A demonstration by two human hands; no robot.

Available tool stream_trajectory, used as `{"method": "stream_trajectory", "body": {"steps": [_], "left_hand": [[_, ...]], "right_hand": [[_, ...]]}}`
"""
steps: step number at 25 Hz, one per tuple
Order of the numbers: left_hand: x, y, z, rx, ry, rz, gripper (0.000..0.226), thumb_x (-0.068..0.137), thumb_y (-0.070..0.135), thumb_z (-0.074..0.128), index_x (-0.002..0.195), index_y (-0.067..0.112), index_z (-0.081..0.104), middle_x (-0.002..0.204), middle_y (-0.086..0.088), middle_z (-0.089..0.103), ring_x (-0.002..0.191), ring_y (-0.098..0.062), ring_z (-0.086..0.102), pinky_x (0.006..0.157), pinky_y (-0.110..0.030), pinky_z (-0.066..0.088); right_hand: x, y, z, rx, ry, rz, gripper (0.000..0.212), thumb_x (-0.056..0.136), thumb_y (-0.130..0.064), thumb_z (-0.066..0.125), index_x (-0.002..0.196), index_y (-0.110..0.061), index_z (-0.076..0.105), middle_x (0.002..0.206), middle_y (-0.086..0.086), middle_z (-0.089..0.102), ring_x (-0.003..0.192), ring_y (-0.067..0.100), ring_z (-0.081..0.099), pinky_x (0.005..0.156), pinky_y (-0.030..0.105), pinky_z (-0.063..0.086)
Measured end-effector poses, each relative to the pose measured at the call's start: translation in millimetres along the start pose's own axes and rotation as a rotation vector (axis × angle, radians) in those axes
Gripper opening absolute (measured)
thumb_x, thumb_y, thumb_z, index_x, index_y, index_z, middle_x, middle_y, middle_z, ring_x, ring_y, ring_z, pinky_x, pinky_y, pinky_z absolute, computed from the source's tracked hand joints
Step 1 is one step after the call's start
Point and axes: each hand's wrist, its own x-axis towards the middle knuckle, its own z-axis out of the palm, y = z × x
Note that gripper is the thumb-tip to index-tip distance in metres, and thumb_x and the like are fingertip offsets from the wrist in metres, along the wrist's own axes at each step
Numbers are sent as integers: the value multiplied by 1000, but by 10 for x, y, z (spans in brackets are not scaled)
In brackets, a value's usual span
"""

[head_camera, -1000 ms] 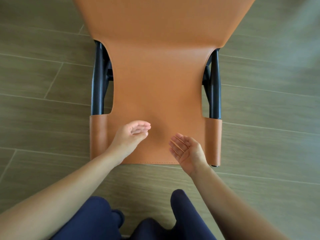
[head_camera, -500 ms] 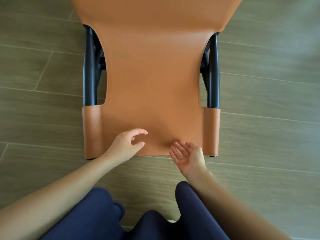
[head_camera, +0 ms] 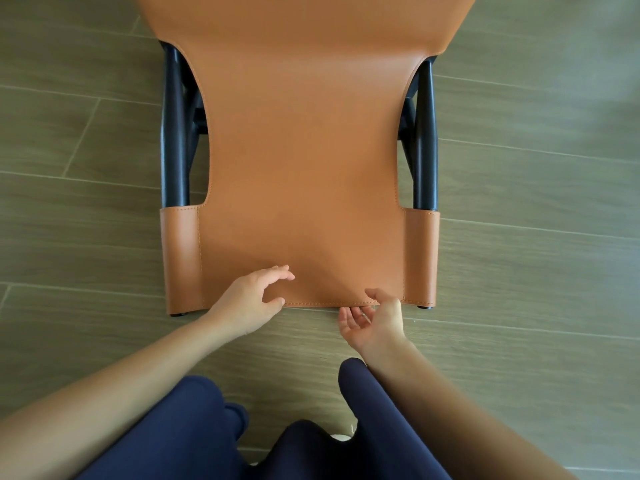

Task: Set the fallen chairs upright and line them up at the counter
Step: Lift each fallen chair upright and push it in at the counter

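Observation:
A chair point(head_camera: 304, 150) with tan leather upholstery and black frame tubes lies on its back on the floor, its backrest's top edge nearest me. My left hand point(head_camera: 251, 299) hovers over that edge, left of centre, thumb and fingers spread in a curve. My right hand point(head_camera: 374, 320) is palm up at the same edge, right of centre, thumb resting on top of the leather and fingers curled below it. Neither hand has closed on the leather.
Grey-brown wood-look floor planks point(head_camera: 536, 271) surround the chair on both sides. My knees in dark blue trousers point(head_camera: 374, 427) are bent just below the hands. The counter and any other chairs are out of view.
Both hands have dropped toward me from over the backrest to its top edge. The right thumb now lies on the leather, and the left fingers have spread wider.

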Motion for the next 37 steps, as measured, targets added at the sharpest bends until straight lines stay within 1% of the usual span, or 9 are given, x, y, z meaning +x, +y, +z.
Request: {"method": "stream_trajectory", "body": {"steps": [2, 6, 10, 18, 20, 23, 28, 32, 37], "left_hand": [[-17, -2, 6, 33, 1, 31, 41, 93, 12, 57, 130, 30, 54, 150, 15, 38, 141, 1, 27, 109, -15, 17], [-35, -15, 2, 95, 8, 83, 42, 94, 13, 55, 132, 29, 52, 152, 15, 34, 142, 2, 21, 108, -14, 14], [-72, -30, -3, 161, 13, 124, 48, 94, 14, 56, 138, 28, 47, 156, 14, 28, 143, 2, 17, 109, -14, 13], [-229, -136, 70, 609, 66, 272, 75, 96, 26, 55, 154, 26, 9, 162, 2, 0, 146, -9, -8, 118, -26, -3], [-292, -95, 37, 689, 166, 351, 77, 86, 19, 69, 151, 17, 27, 158, -8, 22, 146, -19, 14, 118, -36, 18], [-333, -23, -58, 757, 311, 471, 68, 74, 12, 80, 136, 9, 54, 142, -16, 50, 130, -30, 49, 103, -45, 45], [-359, 77, -320, 822, 428, 613, 48, 85, 0, 57, 133, 7, 57, 136, -19, 55, 124, -32, 56, 98, -45, 49], [-438, 200, -533, 855, 433, 641, 51, 74, -8, 72, 123, -1, 62, 128, -23, 60, 117, -35, 60, 94, -47, 53], [-641, 579, -900, 813, 421, 613, 47, 69, -15, 75, 114, -4, 67, 116, -23, 66, 109, -37, 64, 85, -48, 57]], "right_hand": [[-10, 3, -10, -9, -7, 28, 20, 85, -17, 60, 97, -4, 51, 98, 11, 51, 88, 26, 56, 86, 37, 50], [-97, -16, 49, -11, -63, 33, 14, 86, -12, 55, 90, -3, 44, 100, 18, 56, 105, 35, 52, 104, 51, 40], [-165, -16, 61, 48, -126, 19, 14, 84, -1, 47, 98, -1, 45, 100, 23, 61, 96, 41, 59, 104, 55, 38], [-343, -26, 64, 56, -148, 56, 14, 82, 3, 41, 93, -2, 49, 101, 19, 63, 91, 37, 62, 105, 54, 39], [-447, -52, 92, 42, -150, 57, 13, 83, 4, 40, 91, -2, 48, 100, 17, 63, 88, 35, 62, 105, 53, 39], [-635, -110, 126, 23, -158, 50, 15, 82, 5, 39, 90, -2, 49, 96, 17, 65, 87, 35, 63, 102, 54, 41], [-931, -179, 164, 52, -203, 34, 18, 83, 7, 35, 87, -5, 47, 96, 14, 65, 98, 32, 66, 94, 53, 48], [-1154, -225, 209, 75, -229, 14, 23, 82, 10, 33, 92, -6, 47, 99, 14, 65, 96, 32, 65, 94, 54, 48], [-1633, -299, 360, 117, -251, 24, 28, 83, 8, 32, 100, -7, 48, 102, 12, 64, 103, 30, 65, 90, 56, 49]]}}
